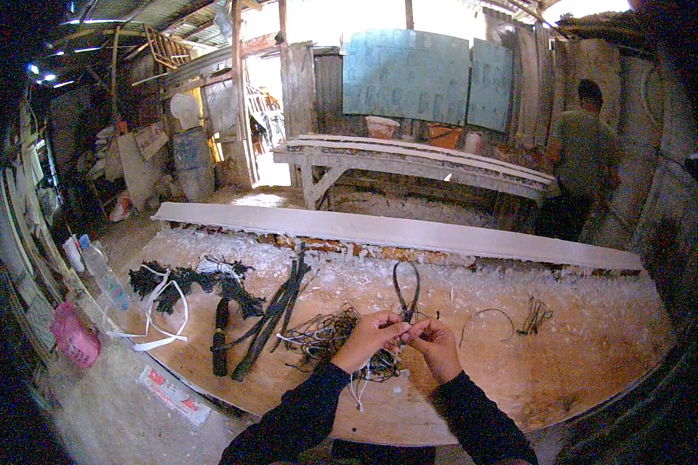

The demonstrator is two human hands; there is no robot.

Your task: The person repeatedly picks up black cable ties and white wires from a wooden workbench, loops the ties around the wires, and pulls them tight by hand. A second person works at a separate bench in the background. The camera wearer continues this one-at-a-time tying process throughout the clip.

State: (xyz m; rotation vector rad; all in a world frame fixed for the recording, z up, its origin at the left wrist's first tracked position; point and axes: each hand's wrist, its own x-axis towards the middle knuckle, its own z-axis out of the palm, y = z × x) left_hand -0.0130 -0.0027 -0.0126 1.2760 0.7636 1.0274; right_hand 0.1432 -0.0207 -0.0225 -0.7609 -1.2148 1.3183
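Note:
My left hand (367, 339) and my right hand (437, 350) meet above the plywood table, each closed in a pinch. Between them they grip a loop of dark cord (395, 283), whose rounded end stands up beyond my fingertips. The fingers hide its lower end. Beside and partly under my left hand lies a tangled heap of thin dark and pale cords (318, 337). White string ends (357, 391) trail from it toward the near edge. To the right of my right hand are a thin curved strand (485, 312) and a small dark cord bundle (535, 316).
Dark strips (267, 329), a black-handled tool (221, 337), a white ribbon (167, 310) and black cord bundles (182, 287) lie left. A long white beam (380, 229) runs along the far side. A person (585, 159) stands near the back bench (411, 160).

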